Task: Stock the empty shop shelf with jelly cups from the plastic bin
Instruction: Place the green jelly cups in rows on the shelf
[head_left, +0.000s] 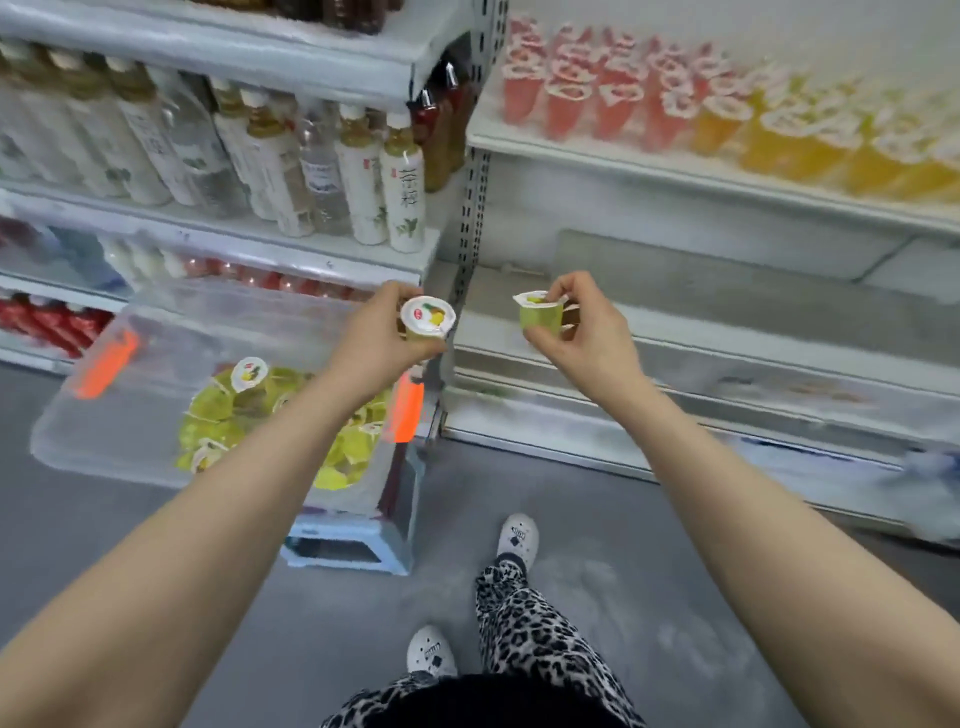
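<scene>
stood facing the empty shelf (727, 322), low on the right, with a jelly cup in each hand. gripped the left cup (427, 318) round its side in the left hand (384, 332), lid tipped toward the camera, just over the far right corner of the plastic bin (130, 415). pinched the right cup (540, 314) between thumb and fingertips of the right hand (576, 327), tilted a little, in front of the bare shelf and not yet touching it. saw many more yellow cups (291, 415) heaped in the bin, perched on a small blue stool (353, 540) on the left. judged the step as carrying both cups across to the shelf. best to level each cup first, lid up, then to start at the far left corner and build rows forward, as with the pink and orange cups (675, 93) on the shelf above. wise to lower to a flat seat before loosening the fingers, one hand at a time, to avoid tipping or rolling off the near lip.
</scene>
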